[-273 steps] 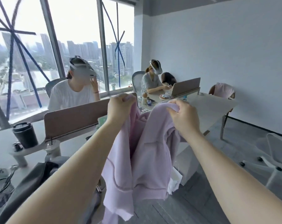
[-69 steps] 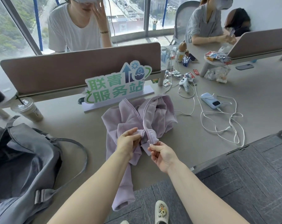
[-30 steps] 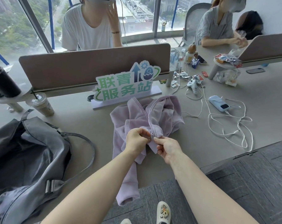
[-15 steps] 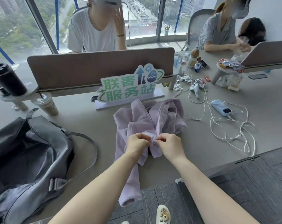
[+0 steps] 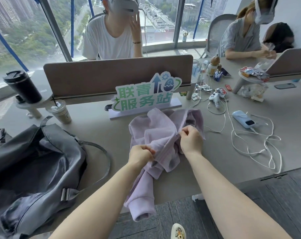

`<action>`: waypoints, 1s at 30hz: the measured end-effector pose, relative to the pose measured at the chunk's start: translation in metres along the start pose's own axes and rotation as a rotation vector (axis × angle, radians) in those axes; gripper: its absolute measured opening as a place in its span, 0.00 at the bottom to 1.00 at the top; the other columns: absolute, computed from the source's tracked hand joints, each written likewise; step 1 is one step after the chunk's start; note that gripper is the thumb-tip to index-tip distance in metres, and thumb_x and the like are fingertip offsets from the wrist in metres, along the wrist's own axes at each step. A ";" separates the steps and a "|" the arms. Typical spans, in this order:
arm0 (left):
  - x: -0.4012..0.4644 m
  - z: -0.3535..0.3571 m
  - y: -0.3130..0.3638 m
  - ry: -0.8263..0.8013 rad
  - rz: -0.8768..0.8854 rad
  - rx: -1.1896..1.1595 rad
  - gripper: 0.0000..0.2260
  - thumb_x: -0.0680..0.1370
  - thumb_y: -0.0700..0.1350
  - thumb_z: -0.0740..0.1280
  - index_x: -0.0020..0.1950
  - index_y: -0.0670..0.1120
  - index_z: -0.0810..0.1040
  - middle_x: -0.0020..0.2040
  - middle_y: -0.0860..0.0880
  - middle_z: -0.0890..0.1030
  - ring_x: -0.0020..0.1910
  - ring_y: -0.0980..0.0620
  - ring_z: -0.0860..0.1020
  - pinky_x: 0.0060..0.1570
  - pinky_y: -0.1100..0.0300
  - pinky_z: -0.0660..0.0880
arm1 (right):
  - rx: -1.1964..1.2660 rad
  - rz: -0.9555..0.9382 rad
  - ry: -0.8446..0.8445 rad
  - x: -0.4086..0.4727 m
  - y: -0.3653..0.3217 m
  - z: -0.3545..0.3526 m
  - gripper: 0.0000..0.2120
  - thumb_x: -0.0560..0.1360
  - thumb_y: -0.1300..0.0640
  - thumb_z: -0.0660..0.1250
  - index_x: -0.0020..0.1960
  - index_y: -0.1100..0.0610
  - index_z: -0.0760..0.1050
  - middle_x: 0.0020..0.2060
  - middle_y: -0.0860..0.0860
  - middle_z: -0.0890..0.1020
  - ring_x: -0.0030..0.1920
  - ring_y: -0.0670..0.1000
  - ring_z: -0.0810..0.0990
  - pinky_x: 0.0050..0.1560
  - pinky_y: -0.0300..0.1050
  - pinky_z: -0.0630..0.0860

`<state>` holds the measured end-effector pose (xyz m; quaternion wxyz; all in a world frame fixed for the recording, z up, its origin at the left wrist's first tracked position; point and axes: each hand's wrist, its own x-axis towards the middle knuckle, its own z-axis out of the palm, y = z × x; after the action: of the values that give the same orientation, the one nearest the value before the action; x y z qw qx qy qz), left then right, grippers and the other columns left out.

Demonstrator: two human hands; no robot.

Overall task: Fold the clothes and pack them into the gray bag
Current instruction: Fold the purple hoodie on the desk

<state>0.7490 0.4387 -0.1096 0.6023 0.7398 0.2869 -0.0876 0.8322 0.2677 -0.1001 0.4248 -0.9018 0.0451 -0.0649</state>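
Observation:
A lilac zip-up jacket (image 5: 156, 128) lies crumpled on the grey desk (image 5: 112, 135), with one sleeve hanging over the near edge. My left hand (image 5: 140, 155) grips the jacket's bottom hem beside the zip. My right hand (image 5: 190, 139) pinches the zip pull higher up the front, and the zip is closed between the two hands. The gray bag (image 5: 32, 163) sits unzipped on the desk to the left, its strap looping toward the jacket.
A green and white sign (image 5: 144, 95) stands just behind the jacket, in front of a brown divider (image 5: 117, 75). An iced drink cup (image 5: 59, 112) and a black tumbler (image 5: 22, 87) stand at left. White cables (image 5: 249, 142), a blue device (image 5: 244, 120) and snack packets lie right. Two people sit opposite.
My right hand has moved up and away from my left, drawing the zip pull along the jacket front. My left hand stays on the hem. The view has shifted slightly.

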 end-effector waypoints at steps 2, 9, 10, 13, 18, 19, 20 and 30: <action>0.003 -0.012 -0.004 0.003 -0.056 0.062 0.13 0.66 0.28 0.64 0.33 0.45 0.81 0.33 0.49 0.80 0.37 0.49 0.76 0.36 0.63 0.73 | -0.019 -0.056 -0.043 0.003 -0.004 -0.003 0.04 0.76 0.60 0.67 0.44 0.60 0.78 0.47 0.56 0.80 0.47 0.57 0.77 0.43 0.42 0.65; -0.009 0.012 0.021 0.240 0.306 0.782 0.18 0.71 0.65 0.66 0.56 0.57 0.79 0.58 0.52 0.73 0.61 0.47 0.69 0.59 0.52 0.68 | 0.001 -0.156 -0.193 -0.014 -0.018 0.000 0.07 0.74 0.60 0.68 0.38 0.57 0.75 0.42 0.49 0.78 0.42 0.51 0.76 0.44 0.43 0.69; -0.009 0.018 0.024 0.216 0.339 0.776 0.18 0.71 0.65 0.67 0.53 0.56 0.80 0.56 0.53 0.75 0.59 0.48 0.71 0.57 0.52 0.70 | 0.017 -0.165 -0.196 -0.015 -0.022 0.000 0.07 0.74 0.61 0.68 0.37 0.57 0.75 0.42 0.50 0.77 0.43 0.51 0.76 0.44 0.41 0.68; -0.009 0.031 0.024 0.163 0.352 0.688 0.13 0.74 0.55 0.67 0.35 0.50 0.69 0.35 0.54 0.74 0.41 0.47 0.74 0.33 0.56 0.67 | 0.067 -0.171 -0.233 -0.021 -0.030 -0.001 0.06 0.73 0.61 0.68 0.38 0.59 0.76 0.40 0.51 0.80 0.42 0.51 0.77 0.44 0.42 0.70; -0.014 0.026 0.020 0.172 0.443 0.720 0.10 0.74 0.45 0.63 0.34 0.45 0.68 0.31 0.51 0.73 0.34 0.46 0.71 0.29 0.57 0.64 | 0.138 0.001 -0.097 -0.007 -0.021 -0.005 0.06 0.75 0.60 0.65 0.39 0.57 0.75 0.38 0.52 0.81 0.43 0.55 0.79 0.44 0.47 0.72; -0.015 0.018 0.018 0.162 0.438 0.762 0.08 0.72 0.45 0.63 0.35 0.45 0.69 0.32 0.50 0.74 0.35 0.46 0.71 0.31 0.57 0.66 | 0.175 0.069 -0.043 0.003 -0.020 -0.009 0.06 0.75 0.61 0.65 0.40 0.59 0.76 0.38 0.53 0.82 0.44 0.57 0.79 0.42 0.45 0.70; -0.015 0.008 0.015 0.145 0.415 0.800 0.07 0.71 0.45 0.63 0.35 0.46 0.69 0.34 0.51 0.75 0.36 0.46 0.71 0.33 0.57 0.67 | 0.189 0.123 0.013 0.015 -0.019 -0.015 0.06 0.76 0.61 0.65 0.41 0.60 0.77 0.39 0.55 0.82 0.45 0.57 0.78 0.42 0.44 0.67; 0.003 -0.012 0.020 0.093 0.294 0.853 0.19 0.72 0.54 0.65 0.62 0.52 0.71 0.59 0.50 0.75 0.58 0.44 0.73 0.52 0.52 0.72 | 0.185 -0.070 -0.018 0.040 -0.035 -0.027 0.06 0.78 0.57 0.65 0.43 0.56 0.76 0.38 0.50 0.82 0.41 0.52 0.79 0.43 0.45 0.74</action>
<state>0.7591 0.4488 -0.0912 0.2361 0.9578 0.1439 -0.0783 0.8682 0.2641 -0.0529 0.5040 -0.8604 0.0037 -0.0756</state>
